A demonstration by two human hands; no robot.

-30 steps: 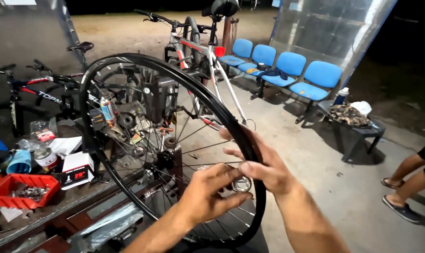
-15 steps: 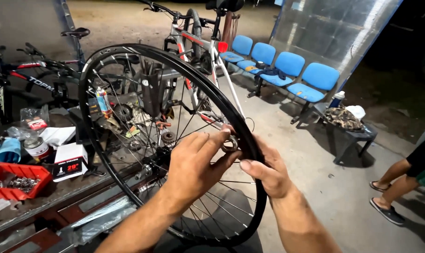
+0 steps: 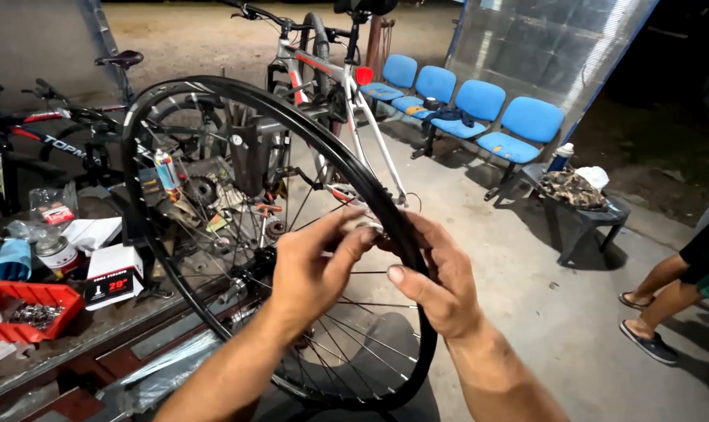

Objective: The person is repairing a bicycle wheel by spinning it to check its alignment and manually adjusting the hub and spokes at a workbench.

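Note:
A black spoked bicycle wheel (image 3: 214, 98) stands upright in front of me, its hub low at the centre. My left hand (image 3: 311, 270) reaches through the spokes from inside the rim and pinches a small silvery part (image 3: 370, 227) at the rim's upper right. My right hand (image 3: 440, 277) grips the black rim from outside, thumb lying along its edge, fingers wrapped over the top. Both hands meet at the same spot on the rim.
A workbench (image 3: 73, 336) at left carries a red parts tray (image 3: 26, 301), a small white box, tins and tools. Bicycles (image 3: 331, 70) stand behind. A row of blue chairs (image 3: 479, 109) lines the right wall. A low table (image 3: 581, 207) and a person's sandalled legs (image 3: 659, 305) are at right.
Both hands have travelled up the rim's right side from near the bottom to its upper right. The view has shifted slightly to the left.

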